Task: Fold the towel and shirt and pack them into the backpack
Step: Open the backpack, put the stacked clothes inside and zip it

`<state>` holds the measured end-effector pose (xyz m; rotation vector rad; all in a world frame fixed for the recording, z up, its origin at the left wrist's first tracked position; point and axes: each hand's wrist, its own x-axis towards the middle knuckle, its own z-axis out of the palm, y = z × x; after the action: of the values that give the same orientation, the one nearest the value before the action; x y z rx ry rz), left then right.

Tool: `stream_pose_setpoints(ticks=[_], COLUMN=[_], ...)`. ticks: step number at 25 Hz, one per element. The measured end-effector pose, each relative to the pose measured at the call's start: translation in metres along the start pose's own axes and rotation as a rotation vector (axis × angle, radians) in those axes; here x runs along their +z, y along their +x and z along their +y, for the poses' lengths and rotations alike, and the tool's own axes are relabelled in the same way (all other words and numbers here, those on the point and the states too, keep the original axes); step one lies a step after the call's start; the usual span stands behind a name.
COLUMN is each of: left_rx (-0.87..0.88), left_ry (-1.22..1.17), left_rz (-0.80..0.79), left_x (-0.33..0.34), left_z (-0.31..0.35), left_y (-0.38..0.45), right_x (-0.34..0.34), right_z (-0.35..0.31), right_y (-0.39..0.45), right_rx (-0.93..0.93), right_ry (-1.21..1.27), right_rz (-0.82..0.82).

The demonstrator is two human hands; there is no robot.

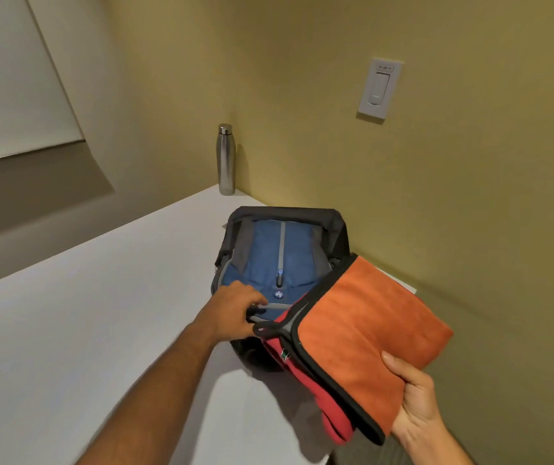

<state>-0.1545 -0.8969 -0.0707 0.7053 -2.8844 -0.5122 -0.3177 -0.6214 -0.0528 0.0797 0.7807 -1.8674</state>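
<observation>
A blue and grey backpack (282,253) lies on the white table (101,313) by the yellow wall. My left hand (235,308) grips the grey edge of its opening at the near end. A folded orange towel (363,333) with black trim lies stacked on a folded red shirt (306,374). My right hand (416,401) holds this stack from below at its near right corner, thumb on top of the towel. The stack's far end sits over the backpack's near right edge.
A steel water bottle (226,159) stands upright in the table's far corner. A white wall switch (380,88) is on the wall to the right. The table's left edge runs along a grey recess.
</observation>
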Motion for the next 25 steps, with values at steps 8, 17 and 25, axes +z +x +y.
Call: stream_pose_setpoints(ticks=[8,17,25], left_rx=[0.026,-0.004,-0.117], left_ry=[0.340,0.264,0.047], left_rz=[-0.149,0.032,0.284], left_x=[0.020,-0.018,-0.086], left_z=[0.038,0.041,0.046], left_y=[0.011,0.035,0.073], right_x=[-0.015,-0.007,0.017], right_z=[0.006,0.035,0.064], right_y=[-0.021,-0.022,0.001], right_rx=[-0.096,-0.093,-0.067], right_ry=[0.092,0.148,0.199], right_rz=[0.132,0.168,0.178])
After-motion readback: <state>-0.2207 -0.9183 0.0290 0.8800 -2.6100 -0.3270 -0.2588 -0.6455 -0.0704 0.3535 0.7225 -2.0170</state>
